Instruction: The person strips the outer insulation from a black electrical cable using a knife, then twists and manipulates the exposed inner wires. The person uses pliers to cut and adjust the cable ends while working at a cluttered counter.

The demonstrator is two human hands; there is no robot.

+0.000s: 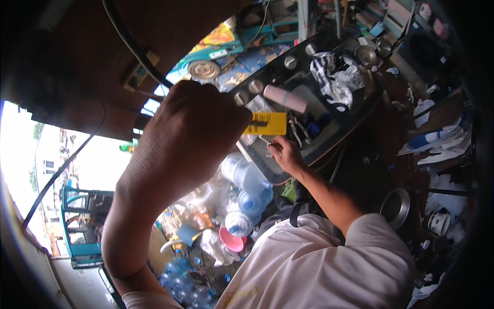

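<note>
My left hand [198,126] is raised close to the camera with its fingers curled, hiding whatever it may hold. A yellow card-like item [272,123] shows just right of its knuckles; whether they touch I cannot tell. Lower, my right hand [282,152] pinches a slim metal piece [265,140] over a black stove-like appliance [309,159] with silver knobs. On the appliance lie a pink cylinder [283,99], small dark and metal pieces [314,126], and a crumpled black-and-white cloth [337,77].
Large plastic water bottles [242,195], a pink basin [231,238] and mixed scrap cover the floor below. A metal pot [395,206] and white bundles [437,136] are at right. Black cables [134,46] hang at upper left. A teal vehicle [200,62] stands beyond.
</note>
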